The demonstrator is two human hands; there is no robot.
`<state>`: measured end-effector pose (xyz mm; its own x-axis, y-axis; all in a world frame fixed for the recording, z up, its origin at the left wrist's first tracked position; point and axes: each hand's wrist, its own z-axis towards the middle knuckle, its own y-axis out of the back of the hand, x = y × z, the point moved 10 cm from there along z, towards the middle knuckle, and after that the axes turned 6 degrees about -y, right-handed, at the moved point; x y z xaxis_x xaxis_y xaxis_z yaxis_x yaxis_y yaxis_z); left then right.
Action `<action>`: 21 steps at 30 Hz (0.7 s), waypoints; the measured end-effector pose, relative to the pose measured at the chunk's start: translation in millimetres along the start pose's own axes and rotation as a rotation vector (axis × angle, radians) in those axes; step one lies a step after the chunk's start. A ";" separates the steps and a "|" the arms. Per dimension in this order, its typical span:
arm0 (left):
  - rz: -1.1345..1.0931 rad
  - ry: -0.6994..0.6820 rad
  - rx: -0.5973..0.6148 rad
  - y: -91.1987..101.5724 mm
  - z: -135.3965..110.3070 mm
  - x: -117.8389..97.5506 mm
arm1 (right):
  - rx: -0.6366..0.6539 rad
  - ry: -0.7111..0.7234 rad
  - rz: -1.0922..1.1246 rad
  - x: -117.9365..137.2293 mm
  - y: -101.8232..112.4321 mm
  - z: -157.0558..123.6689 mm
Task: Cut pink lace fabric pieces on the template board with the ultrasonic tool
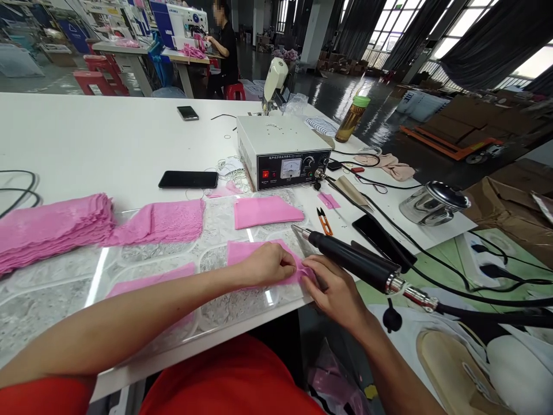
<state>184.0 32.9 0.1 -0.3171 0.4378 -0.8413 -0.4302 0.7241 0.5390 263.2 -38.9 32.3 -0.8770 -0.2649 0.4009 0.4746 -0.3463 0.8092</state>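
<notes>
My left hand (pixel 268 265) is closed, its fingertips pinching a thin pink fabric piece (pixel 242 252) that lies on the marbled sheet (pixel 220 253). At the same piece's right edge, thumb and fingers of my right hand (pixel 336 288) press together on the cloth. Just beyond my right hand a black pen-like tool (pixel 345 255) with a metal tip points left over the table; whether it touches the hand cannot be made out. Further back lies a folded pink fabric piece (pixel 266 211). Another pink fabric strip (pixel 151 280) is partly hidden beneath my left forearm.
Pink fabric stacks (pixel 56 227) lie at the left. A white control box (pixel 285 150) stands behind the hands, cabled to the tool. Orange thread snips (pixel 324 221), phones (pixel 188 179) and a steel mug (pixel 433 204) are around it. A person (pixel 222 52) sits at a sewing machine.
</notes>
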 end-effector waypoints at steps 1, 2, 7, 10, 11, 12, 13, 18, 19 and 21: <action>-0.008 0.000 -0.008 1.0 -0.7 -0.6 | -0.027 0.011 -0.015 2.2 0.8 0.6; -0.016 0.001 -0.017 2.4 -1.7 -1.1 | -0.057 0.027 -0.027 5.0 1.8 1.1; -0.035 0.032 -0.076 11.7 -9.3 -0.7 | -0.160 0.114 -0.044 23.4 3.9 7.1; -0.037 0.077 -0.133 19.7 -14.0 2.2 | -0.194 0.167 -0.052 37.6 1.5 15.3; -0.046 0.093 -0.159 23.4 -15.6 3.6 | -0.207 0.186 -0.041 42.6 1.2 18.2; -0.063 0.111 -0.189 27.8 -17.5 5.5 | -0.213 0.198 -0.024 47.2 0.5 21.0; -0.088 0.129 -0.222 33.0 -20.0 8.0 | -0.215 0.202 -0.002 50.8 -0.4 23.9; -0.337 0.269 -0.428 69.7 -57.0 34.5 | -0.152 0.125 0.091 61.8 -11.4 35.0; -0.398 0.302 -0.480 78.4 -70.8 41.8 | -0.118 0.128 0.101 66.4 -17.1 36.1; -0.513 0.358 -0.591 95.0 -103.1 55.5 | -0.039 0.155 0.097 79.4 -32.4 37.5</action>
<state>38.4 71.1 9.0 -0.1676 -0.1344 -0.9766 -0.9311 0.3470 0.1121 175.4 -15.0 54.1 -0.8066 -0.4327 0.4027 0.5612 -0.3466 0.7516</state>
